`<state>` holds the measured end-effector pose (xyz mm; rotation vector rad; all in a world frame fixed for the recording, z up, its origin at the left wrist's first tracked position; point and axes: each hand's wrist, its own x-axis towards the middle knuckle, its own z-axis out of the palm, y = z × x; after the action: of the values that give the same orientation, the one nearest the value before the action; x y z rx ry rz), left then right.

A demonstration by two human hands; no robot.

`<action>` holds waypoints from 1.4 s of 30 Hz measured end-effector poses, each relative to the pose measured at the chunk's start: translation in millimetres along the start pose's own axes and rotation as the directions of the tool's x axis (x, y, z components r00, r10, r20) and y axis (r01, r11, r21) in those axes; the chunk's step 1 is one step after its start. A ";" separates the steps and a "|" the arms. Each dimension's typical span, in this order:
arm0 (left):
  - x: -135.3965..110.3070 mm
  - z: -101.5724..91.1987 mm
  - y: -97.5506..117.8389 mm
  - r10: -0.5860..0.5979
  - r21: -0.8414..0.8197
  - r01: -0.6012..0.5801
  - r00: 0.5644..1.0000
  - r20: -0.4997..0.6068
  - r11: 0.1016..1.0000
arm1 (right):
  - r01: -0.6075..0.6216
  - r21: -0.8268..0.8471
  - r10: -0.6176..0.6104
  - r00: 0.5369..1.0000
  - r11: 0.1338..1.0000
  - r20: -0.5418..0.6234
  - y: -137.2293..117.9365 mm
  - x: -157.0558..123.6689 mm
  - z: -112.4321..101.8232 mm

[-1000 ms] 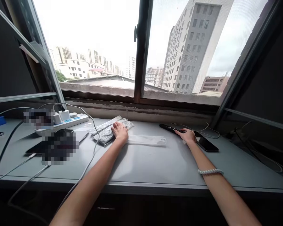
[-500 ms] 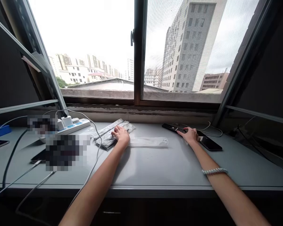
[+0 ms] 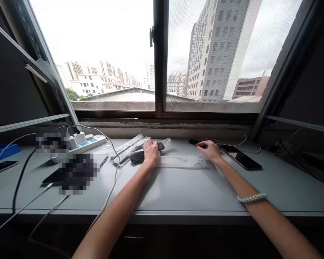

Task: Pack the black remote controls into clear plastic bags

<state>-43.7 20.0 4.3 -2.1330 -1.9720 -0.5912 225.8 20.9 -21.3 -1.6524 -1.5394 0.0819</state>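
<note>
My left hand (image 3: 152,153) is closed over a long black item in clear plastic wrap (image 3: 137,157), whose far end shows past my fingers; it is shaped like a remote, but its kind is not certain. Partly under it lie flat clear plastic packages (image 3: 128,148). My right hand (image 3: 211,151) grips the near end of a black remote control (image 3: 194,142) by the back of the table. My fingers hide part of it, and its buttons do not show clearly. Between my hands lies an empty-looking clear plastic sleeve (image 3: 182,162).
A black phone (image 3: 241,157) lies right of my right hand, with a white cable behind it. On the left are a white power strip (image 3: 93,144), several cables, a blurred dark patch, another phone (image 3: 5,167) and a blue tray (image 3: 2,151). The window sill borders the back.
My left hand has moved right, and the black wrapped item now lies across the other packages under it. My right hand has moved slightly left along the remote, whose buttons showed before.
</note>
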 end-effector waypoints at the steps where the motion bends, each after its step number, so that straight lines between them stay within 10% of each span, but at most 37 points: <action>1: -1.1 -1.3 3.9 0.059 -0.017 -0.060 0.997 -0.055 0.998 | 0.031 0.045 -0.032 0.999 0.999 0.035 -2.7 -0.7 2.9; 7: -11.8 -4.2 27.2 0.338 -0.143 -0.374 0.915 -0.222 0.916 | 0.023 0.437 -0.128 0.969 0.899 0.212 -20.4 -7.7 10.8; 14: -18.4 1.8 35.8 0.391 -0.207 -0.422 0.904 -0.175 0.883 | -0.177 0.691 0.025 0.974 0.701 0.224 -37.1 -8.7 3.2; 42: -23.9 1.5 40.9 0.572 -0.168 -0.636 0.759 -0.311 0.753 | -0.242 0.642 -0.095 0.891 0.728 0.444 -46.3 -17.0 -4.2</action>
<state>-4.1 -5.6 -1.1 -2.5216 -1.0018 -0.9583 187.8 -1.4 1.2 -1.1123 -1.4952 1.0349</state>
